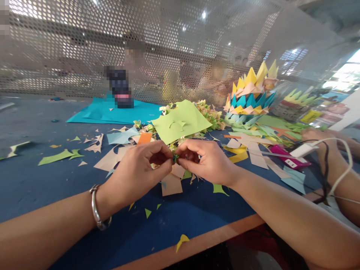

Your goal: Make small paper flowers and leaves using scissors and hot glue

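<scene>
My left hand [147, 161] and my right hand [201, 159] meet at the middle of the view, thumbs and fingertips pinched together. Between them is a small green-blue folded paper piece [175, 158], mostly covered by the fingers. Just behind the hands, a light green paper sheet [180, 122] lies tilted over a heap of small folded paper pieces [212, 116]. Under and around the hands are peach paper scraps [172, 185] and an orange paper strip [144, 138]. A silver bracelet [97, 210] circles my left wrist.
Blue paper sheets [90, 111] lie at the back left. Stacked paper crowns [250, 99] stand at the back right. A magenta power strip [289, 155] with a white plug and cables lies right, beside another person's arm [343, 176]. Scraps cover the blue tabletop [70, 180]; a perforated panel [168, 48] rises behind.
</scene>
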The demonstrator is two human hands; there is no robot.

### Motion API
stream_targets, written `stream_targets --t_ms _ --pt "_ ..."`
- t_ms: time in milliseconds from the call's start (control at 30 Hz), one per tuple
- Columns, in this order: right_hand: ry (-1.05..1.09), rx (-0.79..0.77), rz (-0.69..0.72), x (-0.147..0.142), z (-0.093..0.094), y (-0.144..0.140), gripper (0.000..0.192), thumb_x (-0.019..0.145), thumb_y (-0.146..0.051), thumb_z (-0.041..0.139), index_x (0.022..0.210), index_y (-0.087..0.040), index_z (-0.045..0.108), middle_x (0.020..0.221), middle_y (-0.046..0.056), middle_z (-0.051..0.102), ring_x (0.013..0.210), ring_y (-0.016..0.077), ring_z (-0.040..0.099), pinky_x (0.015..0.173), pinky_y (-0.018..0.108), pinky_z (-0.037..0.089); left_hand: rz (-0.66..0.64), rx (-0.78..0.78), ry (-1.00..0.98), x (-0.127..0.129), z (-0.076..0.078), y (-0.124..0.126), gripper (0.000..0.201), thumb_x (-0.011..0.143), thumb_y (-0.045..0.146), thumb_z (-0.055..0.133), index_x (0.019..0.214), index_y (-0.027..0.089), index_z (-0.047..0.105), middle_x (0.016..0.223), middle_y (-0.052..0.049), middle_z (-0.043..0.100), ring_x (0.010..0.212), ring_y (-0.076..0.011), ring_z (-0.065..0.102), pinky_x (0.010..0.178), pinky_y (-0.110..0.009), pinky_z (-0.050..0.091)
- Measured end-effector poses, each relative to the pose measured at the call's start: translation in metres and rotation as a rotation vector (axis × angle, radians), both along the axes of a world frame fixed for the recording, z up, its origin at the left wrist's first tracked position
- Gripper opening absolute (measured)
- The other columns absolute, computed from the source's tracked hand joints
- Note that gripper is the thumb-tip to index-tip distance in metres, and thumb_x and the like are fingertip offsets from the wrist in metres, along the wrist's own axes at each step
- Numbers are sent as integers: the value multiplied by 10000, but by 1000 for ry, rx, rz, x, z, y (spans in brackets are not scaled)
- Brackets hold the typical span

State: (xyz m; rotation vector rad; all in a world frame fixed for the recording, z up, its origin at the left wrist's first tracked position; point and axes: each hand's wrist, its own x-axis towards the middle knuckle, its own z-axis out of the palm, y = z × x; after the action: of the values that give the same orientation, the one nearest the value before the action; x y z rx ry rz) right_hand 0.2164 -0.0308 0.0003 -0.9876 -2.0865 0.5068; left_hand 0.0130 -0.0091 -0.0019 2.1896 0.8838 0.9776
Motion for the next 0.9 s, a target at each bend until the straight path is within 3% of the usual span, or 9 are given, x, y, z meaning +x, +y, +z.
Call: stream_targets --t_ms 333,633,900 --pt "-20 86 -24 -1 1 -1 22 866 -154 651 847 -162 644 731 -13 603 585 79 515 541 207 426 32 -93 -73 1 -7 3 88 776 265 623 735 187 619 691 -10 662 630 -148 620 579 -278 515" --pt "-53 180 -41 0 -3 1 58 893 -171 647 837 -169 658 735 1 622 612 97 540 578 230 440 24 35 -94 1 -8 3 67 803 208 619 745 193 649 854 -49 730 798 -175 683 685 -293 574" --pt "-131 251 -53 -2 -4 2 98 914 -169 628 835 -149 682 712 4 619 586 95 504 562 234 399 39 113 -2 -1 -5 1 105 830 177 580 776 193 668 854 -50 702 793 -170 672 693 -290 573"
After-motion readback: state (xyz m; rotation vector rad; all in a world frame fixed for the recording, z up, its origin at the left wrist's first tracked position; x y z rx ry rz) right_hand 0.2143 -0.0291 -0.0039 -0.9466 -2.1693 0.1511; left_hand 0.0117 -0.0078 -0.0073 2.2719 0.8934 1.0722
